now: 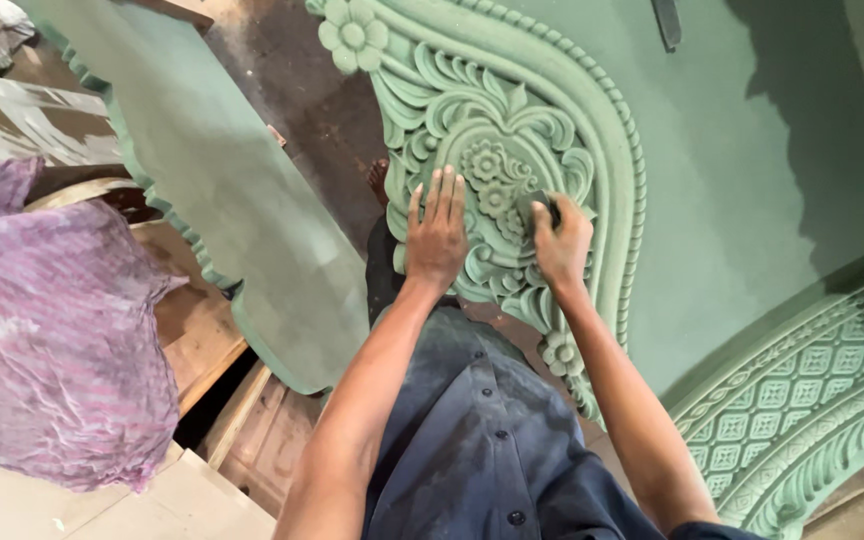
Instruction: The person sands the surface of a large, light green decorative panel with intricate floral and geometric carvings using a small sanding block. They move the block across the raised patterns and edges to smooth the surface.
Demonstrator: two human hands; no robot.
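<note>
A large green carved panel point(732, 170) with flowers, leaves and a beaded border stands in front of me. My left hand point(437, 235) lies flat on the carved leaf work, fingers spread and pointing up, holding nothing. My right hand point(560, 240) is closed on a small dark pad point(535, 207), pressed against the carving beside the central flower cluster point(492, 180). My dark blue buttoned shirt point(482, 430) fills the lower middle.
A second green panel with a scalloped edge point(222, 190) leans at the left. A purple patterned cloth point(52, 330) covers something at the far left. Wooden boards point(212, 340) lie below it. A lattice-carved green arch point(812, 400) sits at the lower right. My bare foot point(379, 180) rests on the dark floor.
</note>
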